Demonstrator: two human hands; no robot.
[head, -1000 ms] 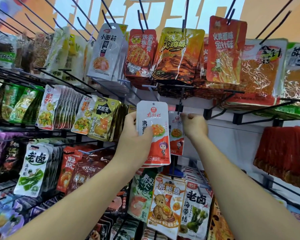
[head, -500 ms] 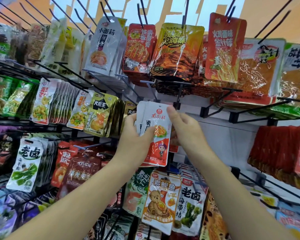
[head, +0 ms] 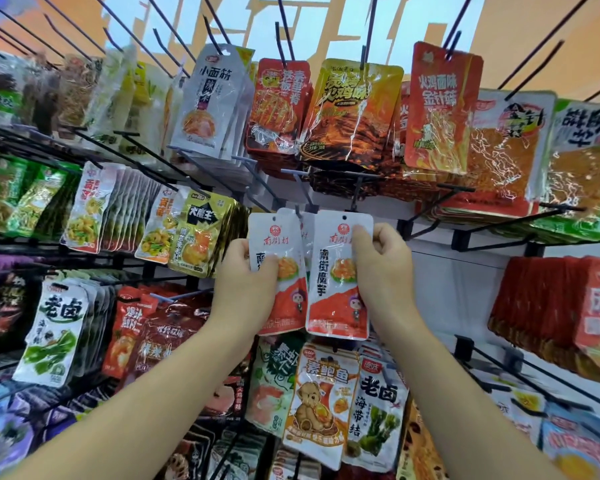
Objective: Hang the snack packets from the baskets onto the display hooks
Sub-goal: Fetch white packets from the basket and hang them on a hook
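Right hand [head: 383,275] peeled one packet [head: 336,306] off left hand's [head: 243,282] half-hidden stack [head: 274,233]

Left packet [head: 278,233], right packet [head: 329,299], upright, white-red

Both forearms reach upward, left hand [head: 245,284] and right hand [head: 385,271] each curled in a grip.
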